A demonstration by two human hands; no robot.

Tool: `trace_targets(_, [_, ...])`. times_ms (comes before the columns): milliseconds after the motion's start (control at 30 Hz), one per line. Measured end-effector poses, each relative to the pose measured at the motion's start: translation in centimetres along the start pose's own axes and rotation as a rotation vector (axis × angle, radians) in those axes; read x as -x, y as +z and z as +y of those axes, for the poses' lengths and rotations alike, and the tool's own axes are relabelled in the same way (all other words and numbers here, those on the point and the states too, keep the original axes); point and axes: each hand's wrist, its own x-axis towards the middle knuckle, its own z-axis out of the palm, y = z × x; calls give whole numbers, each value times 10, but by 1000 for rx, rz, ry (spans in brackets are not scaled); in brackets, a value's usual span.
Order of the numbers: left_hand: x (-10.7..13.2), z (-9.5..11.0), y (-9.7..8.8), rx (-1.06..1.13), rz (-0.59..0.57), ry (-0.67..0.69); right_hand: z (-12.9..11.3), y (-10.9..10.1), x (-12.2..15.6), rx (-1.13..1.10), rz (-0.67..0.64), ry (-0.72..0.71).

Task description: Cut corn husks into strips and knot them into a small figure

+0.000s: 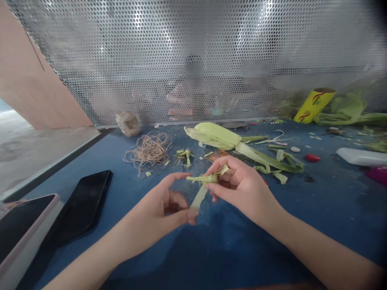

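Note:
My right hand (236,181) pinches a small green piece of rolled corn husk (208,178) between thumb and fingertips, just above the blue tabletop. From that piece a flat pale husk strip (199,197) hangs down. My left hand (169,205) grips the strip's lower end by thumb and fingers, and its index finger reaches up to the roll's thin left tip. Behind the hands lies a larger pale green husk bundle (216,136) with a long curled strip (266,158) trailing right. Left of it are a small knotted green husk piece (185,156) and a tangle of brown twine (152,149).
Two phones, a black one (86,203) and a pink-edged one (24,229), lie at the left. A wrapped lump (128,123) stands near the perforated metal panel (145,60). On the right are a yellow roll (315,105), more husks (347,108) and a white object (361,156).

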Motion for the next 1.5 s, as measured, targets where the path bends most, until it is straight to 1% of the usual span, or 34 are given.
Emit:
trace_targets(67, [-1, -2, 2, -8, -9, 30, 2, 3, 1, -16, -47, 28])
trace_targets(100, [-2, -3, 3, -41, 12, 52, 3, 5, 2, -34, -81, 42])
trace_targets(167, [-5, -5, 5, -182, 115, 109, 4, 8, 5, -62, -144, 61])
trace_targets(267, [-8, -6, 4, -447, 278, 212, 5, 9, 8, -61, -182, 30])
trace_targets(333, [-9, -4, 3, -527, 319, 259, 4, 8, 9, -46, -203, 0])
trace_targets(400, [-9, -2, 2, -545, 337, 270, 2, 6, 9, -16, -221, -8])
trace_targets(467, [-8, -1, 2, -486, 334, 255, 1, 5, 7, -3, -222, 13])
trace_targets(500, [-9, 0, 2, -409, 314, 239, 1, 5, 6, -10, -212, 27])
trace_targets(567, [-10, -1, 2, -170, 257, 188, -1, 4, 5, -30, -184, 49])
trace_targets(633, [-11, -1, 3, 64, 216, 126, -3, 2, 4, 0, -146, 35])
trace_targets(700, [-12, -1, 4, 180, 209, 82, -6, 0, 3, 60, -100, -3])
trace_targets(800, [-12, -1, 3, 213, 240, 76, -8, -3, 4, 97, -32, -43])
trace_targets(867, [-11, 0, 3, 238, 247, 89, -8, -3, 4, 88, -18, -34])
trace_targets(967, [-11, 1, 6, 301, 186, 83, -4, 1, 4, 76, -31, 3])
trace_targets(1033, [-12, 0, 11, 354, 149, 70, 0, 4, 6, 68, -21, 3])
trace_targets(1133, [-14, -3, 18, 410, 162, 80, 4, 8, 8, 145, 2, -81])
trace_targets(1233, [-15, -6, 24, 377, 210, 101, 5, 8, 11, 274, 2, -169])
trace_targets(1333, [-15, -6, 23, 311, 269, 75, 4, 6, 12, 261, 0, -174])
trace_targets(1400, [-15, -3, 20, 256, 273, 47, 2, 5, 12, 268, 7, -175])
trace_targets(1500, [-13, 0, 15, 182, 280, 22, -1, 3, 11, 362, 29, -200])
